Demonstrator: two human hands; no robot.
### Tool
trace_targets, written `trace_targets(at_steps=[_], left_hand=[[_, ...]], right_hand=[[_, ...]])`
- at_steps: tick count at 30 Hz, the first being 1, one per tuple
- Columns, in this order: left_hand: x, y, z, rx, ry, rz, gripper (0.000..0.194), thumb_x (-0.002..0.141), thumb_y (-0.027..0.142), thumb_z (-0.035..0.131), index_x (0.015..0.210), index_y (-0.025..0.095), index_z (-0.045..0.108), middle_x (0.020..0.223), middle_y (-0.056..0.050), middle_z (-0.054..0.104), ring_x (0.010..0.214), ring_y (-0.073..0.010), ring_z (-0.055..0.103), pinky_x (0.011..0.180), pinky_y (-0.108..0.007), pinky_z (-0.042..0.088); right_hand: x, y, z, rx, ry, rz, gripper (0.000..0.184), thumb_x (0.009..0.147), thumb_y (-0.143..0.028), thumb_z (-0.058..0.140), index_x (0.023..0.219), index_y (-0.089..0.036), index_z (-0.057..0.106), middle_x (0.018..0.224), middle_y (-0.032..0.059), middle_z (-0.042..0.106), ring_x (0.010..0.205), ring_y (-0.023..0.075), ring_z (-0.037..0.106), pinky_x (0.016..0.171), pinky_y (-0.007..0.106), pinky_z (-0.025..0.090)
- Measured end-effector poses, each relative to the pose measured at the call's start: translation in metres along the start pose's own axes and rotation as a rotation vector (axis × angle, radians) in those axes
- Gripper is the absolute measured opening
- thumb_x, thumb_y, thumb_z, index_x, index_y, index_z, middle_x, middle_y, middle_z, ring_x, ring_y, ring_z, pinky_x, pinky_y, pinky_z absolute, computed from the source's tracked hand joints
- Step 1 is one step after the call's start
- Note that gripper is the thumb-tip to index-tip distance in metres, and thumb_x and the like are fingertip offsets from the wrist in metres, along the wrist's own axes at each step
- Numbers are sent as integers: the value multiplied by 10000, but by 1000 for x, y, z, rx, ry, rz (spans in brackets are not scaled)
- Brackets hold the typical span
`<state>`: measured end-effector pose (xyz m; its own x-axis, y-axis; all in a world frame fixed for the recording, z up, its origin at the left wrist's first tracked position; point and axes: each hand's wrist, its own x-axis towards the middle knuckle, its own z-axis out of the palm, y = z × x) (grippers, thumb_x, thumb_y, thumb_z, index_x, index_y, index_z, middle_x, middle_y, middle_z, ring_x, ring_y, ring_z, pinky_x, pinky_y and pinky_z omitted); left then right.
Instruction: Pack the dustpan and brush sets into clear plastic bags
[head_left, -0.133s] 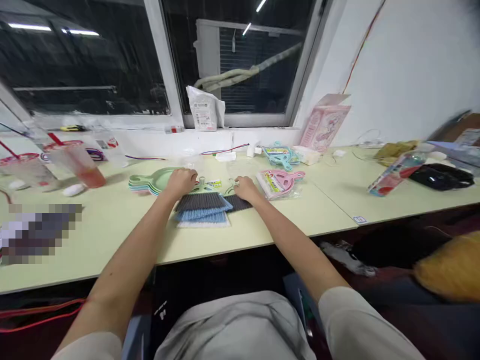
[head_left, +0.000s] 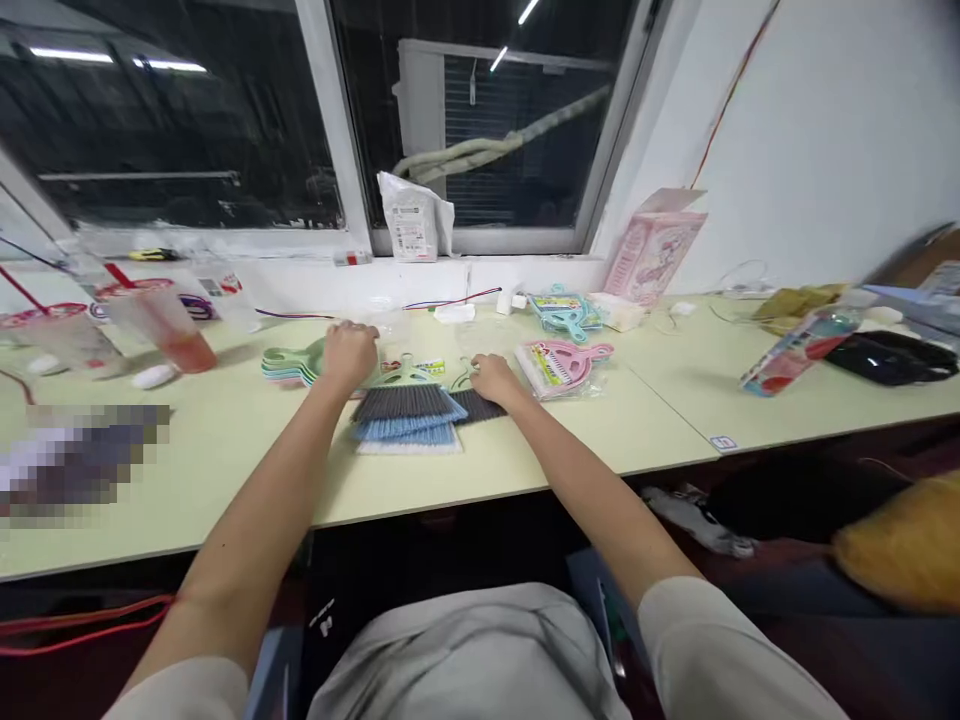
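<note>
Curled at dustpans and brush

Left grip (head_left: pixel 350 352) over green dustpan stack (head_left: pixel 291 365); right grip (head_left: pixel 495 378) at dark-bristled brush (head_left: pixel 480 406), just right of fanned brushes (head_left: pixel 409 412) on tabletop (head_left: pixel 585 440). Unable to tell whether either clasps anything.

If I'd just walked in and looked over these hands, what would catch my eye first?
Probably the fan of brushes, dark, blue and white bristles overlapping near the table's front edge, between the two forearms. Just beyond, the left hand is at the stacked green dustpans. Then perhaps the pink box, its flap open, against the wall at right.
</note>
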<state>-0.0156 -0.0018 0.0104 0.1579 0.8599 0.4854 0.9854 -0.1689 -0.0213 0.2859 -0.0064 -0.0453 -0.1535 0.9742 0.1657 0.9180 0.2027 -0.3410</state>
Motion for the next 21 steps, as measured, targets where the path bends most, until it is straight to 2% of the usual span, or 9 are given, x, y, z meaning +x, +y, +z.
trace_targets(at_steps=[2,4,6,8,10,12,14,17,21], left_hand=[[-2,-12,-9,40,139,-174,416,906,189,446,1177,105,751,1217,-271,705,1261,-430,530,1034,-586,350],[-5,-26,-18,77,225,-439,379,889,208,505,1174,75,716,1257,-307,663,1285,-454,490,1031,-614,335],[-8,-40,-24,87,218,-677,377,857,244,595,1172,53,675,1302,-335,620,1280,-468,473,1028,-635,325],[-10,-54,-27,56,158,-796,400,823,254,671,1161,43,635,1329,-341,594,1273,-458,471,1029,-633,329],[-10,-67,-27,7,110,-824,341,805,213,701,1087,48,604,1313,-325,594,1271,-427,470,1035,-606,343],[-10,-76,-26,-44,99,-839,217,779,146,706,917,100,545,1258,-292,610,1268,-400,464,1042,-585,351],[-10,-82,-26,-93,121,-848,321,739,90,706,760,181,399,1176,-247,625,1265,-387,461,1051,-578,351],[-10,-88,-28,-130,150,-856,545,673,40,712,707,240,206,1004,-169,615,1257,-378,472,1062,-573,341],[-11,-94,-33,-129,168,-876,595,613,9,717,690,244,177,787,-60,505,1209,-368,497,1044,-549,343]], right_hand=[[0,0,1,-27,-8,-13,397,978,-236,556,1352,-170,671,1322,172,667,1307,331,555,1082,397,439],[1,0,1,-41,-1,-6,385,981,-213,552,1346,-165,666,1341,176,655,1302,335,549,1082,402,432],[1,-1,2,-39,16,15,393,979,-169,534,1357,-147,641,1348,187,647,1289,336,553,1064,403,437],[1,-2,2,-30,32,35,430,962,-108,516,1382,-128,605,1338,199,649,1276,334,558,1038,398,443],[1,-2,1,-19,32,50,469,937,-59,511,1397,-117,583,1320,206,654,1266,325,563,1023,388,442],[1,-2,1,-8,24,61,486,920,-35,514,1393,-116,587,1302,204,662,1260,315,567,1024,380,438],[2,-1,0,-1,18,66,475,914,-46,526,1375,-124,609,1298,203,662,1261,318,566,1024,384,441],[3,1,-1,-19,7,59,399,929,-128,545,1305,-141,678,1318,208,648,1269,344,555,1025,416,452],[1,0,-5,-41,-31,38,392,943,-254,549,1274,-133,720,1344,218,634,1281,388,544,1032,460,457]])
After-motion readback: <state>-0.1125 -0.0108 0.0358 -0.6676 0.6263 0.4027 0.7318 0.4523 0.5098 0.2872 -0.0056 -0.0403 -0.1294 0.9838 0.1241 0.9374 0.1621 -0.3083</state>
